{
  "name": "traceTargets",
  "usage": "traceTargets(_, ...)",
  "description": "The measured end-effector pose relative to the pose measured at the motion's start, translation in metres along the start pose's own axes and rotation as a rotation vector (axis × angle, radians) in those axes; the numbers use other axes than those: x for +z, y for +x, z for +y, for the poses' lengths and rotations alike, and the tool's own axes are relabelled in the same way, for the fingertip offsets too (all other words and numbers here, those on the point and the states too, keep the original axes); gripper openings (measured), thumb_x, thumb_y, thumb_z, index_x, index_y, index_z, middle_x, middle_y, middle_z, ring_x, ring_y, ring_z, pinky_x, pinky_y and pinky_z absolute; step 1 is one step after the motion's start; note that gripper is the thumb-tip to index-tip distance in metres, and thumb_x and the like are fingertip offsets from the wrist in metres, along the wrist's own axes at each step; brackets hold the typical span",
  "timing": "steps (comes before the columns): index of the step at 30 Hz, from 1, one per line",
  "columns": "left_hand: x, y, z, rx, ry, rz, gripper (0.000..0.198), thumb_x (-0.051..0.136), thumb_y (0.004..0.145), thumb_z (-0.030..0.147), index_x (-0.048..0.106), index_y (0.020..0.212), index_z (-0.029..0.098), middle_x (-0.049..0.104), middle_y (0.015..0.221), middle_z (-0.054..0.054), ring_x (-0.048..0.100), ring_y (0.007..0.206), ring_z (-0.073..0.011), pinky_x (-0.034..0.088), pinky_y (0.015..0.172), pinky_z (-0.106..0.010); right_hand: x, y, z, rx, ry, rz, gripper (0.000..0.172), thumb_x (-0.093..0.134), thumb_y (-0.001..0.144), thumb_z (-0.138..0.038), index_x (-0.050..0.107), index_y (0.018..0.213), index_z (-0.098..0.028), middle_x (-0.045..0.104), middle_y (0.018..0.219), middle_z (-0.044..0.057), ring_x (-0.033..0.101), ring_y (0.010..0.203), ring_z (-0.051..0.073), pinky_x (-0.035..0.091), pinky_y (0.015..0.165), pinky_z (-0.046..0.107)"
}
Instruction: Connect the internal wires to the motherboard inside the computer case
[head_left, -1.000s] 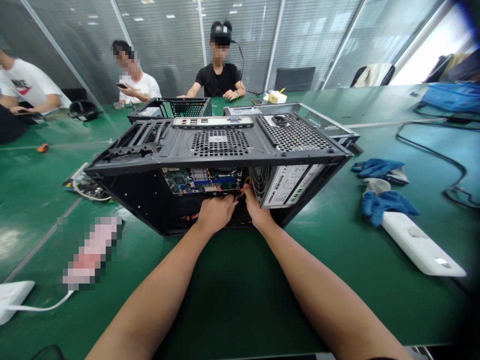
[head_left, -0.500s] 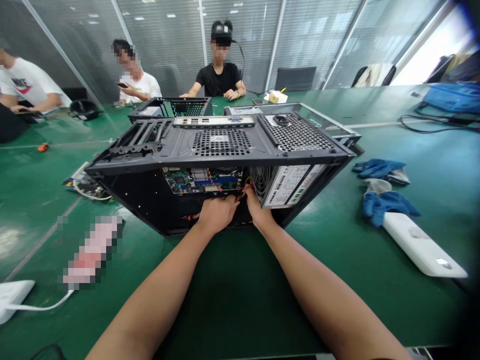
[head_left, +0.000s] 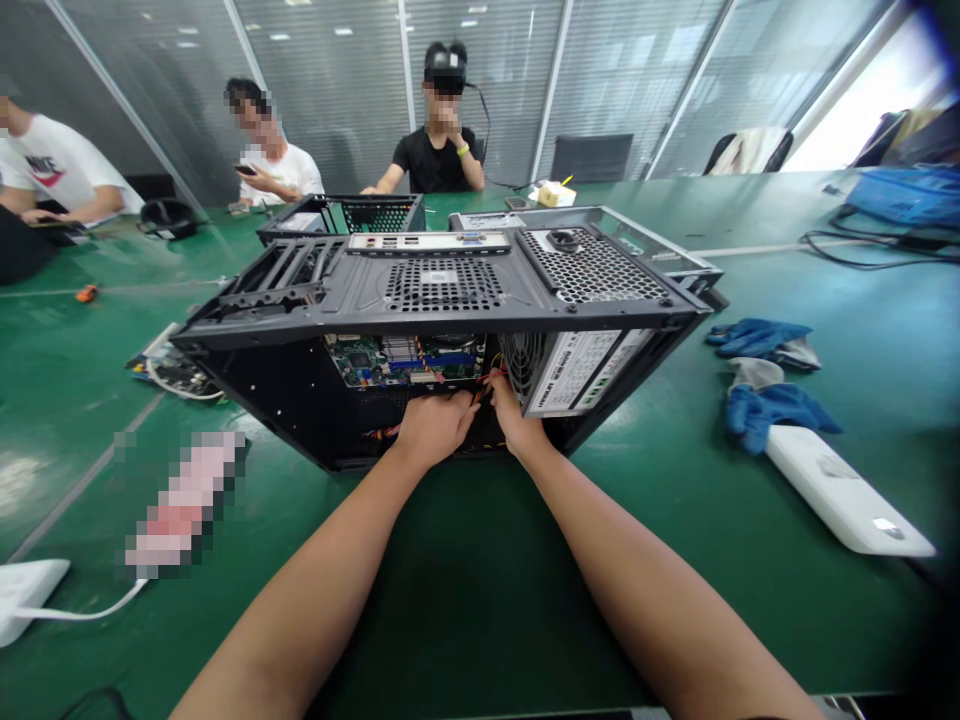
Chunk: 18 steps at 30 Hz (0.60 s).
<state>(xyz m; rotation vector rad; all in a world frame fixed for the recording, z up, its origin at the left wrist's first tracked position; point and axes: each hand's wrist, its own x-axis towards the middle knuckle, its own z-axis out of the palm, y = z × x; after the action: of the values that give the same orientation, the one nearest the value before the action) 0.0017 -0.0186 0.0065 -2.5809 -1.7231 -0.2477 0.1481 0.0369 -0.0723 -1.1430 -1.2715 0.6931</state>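
Note:
Both my hands reach into the open side of a black computer case (head_left: 255,385) that lies with its back panel facing up. My left hand (head_left: 435,425) is closed on a bundle of coloured power cables (head_left: 478,396). Beside it, my right hand (head_left: 514,415) pinches red and dark wires of the same bundle, just left of the labelled power supply (head_left: 585,372). Behind the hands the green motherboard (head_left: 367,362) shows, with a striped wire crossing it. My fingertips are partly hidden among the cables and the dark interior.
Blue-grey gloves (head_left: 772,400) and a white power strip (head_left: 847,490) lie to the right. At left are a phone (head_left: 187,505) on a white cable and a circuit board (head_left: 180,368). Another case frame (head_left: 341,215) stands behind. Several people sit across the green table (head_left: 480,620).
My hands stay almost in place, with the right fingertips shifting slightly at the wires. Across the table, the person in black has raised a hand to the face.

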Motion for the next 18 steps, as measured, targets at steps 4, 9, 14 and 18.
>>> traceTargets(4, 0.0011, 0.0008, -0.0003, 0.001, 0.013, -0.006, 0.041, 0.032, 0.100, 0.041, 0.064, 0.105, 0.016, 0.073, 0.089, -0.012, 0.070, 0.081, -0.0266, 0.052, 0.070, -0.035, -0.0013, 0.0012, -0.0007, 0.016, 0.020, 0.073, 0.041, 0.056, 0.083, -0.061, 0.065, 0.094, -0.023, 0.065, 0.097, 0.006, 0.059, 0.105, 0.026, 0.046, 0.098, 0.049)
traceTargets(9, 0.0020, 0.0015, -0.0002, 0.015, 0.020, 0.004, 0.039, 0.033, 0.100, 0.038, 0.065, 0.103, 0.016, 0.073, 0.087, -0.012, 0.070, 0.081, -0.0273, 0.051, 0.068, -0.036, -0.0025, 0.0024, -0.0042, -0.001, 0.079, 0.081, 0.046, 0.060, 0.081, -0.060, 0.063, 0.111, -0.025, 0.061, 0.124, 0.007, 0.046, 0.130, 0.028, 0.035, 0.112, 0.054)
traceTargets(14, 0.0030, 0.0019, -0.0003, 0.011, 0.015, 0.010, 0.037, 0.036, 0.100, 0.037, 0.065, 0.102, 0.015, 0.072, 0.086, -0.013, 0.070, 0.081, -0.0263, 0.051, 0.069, -0.034, -0.0032, 0.0021, -0.0031, 0.011, 0.122, 0.057, 0.041, 0.060, 0.082, -0.057, 0.062, 0.107, -0.025, 0.062, 0.120, 0.007, 0.049, 0.127, 0.027, 0.041, 0.108, 0.052)
traceTargets(18, 0.0025, 0.0012, 0.0000, 0.009, -0.001, 0.014, 0.039, 0.034, 0.100, 0.039, 0.065, 0.104, 0.015, 0.072, 0.085, -0.013, 0.070, 0.078, -0.0267, 0.050, 0.068, -0.035, -0.0028, 0.0005, 0.0001, 0.069, 0.168, 0.021, 0.029, 0.061, 0.083, -0.052, 0.062, 0.092, -0.025, 0.064, 0.096, 0.005, 0.059, 0.104, 0.024, 0.053, 0.090, 0.045)
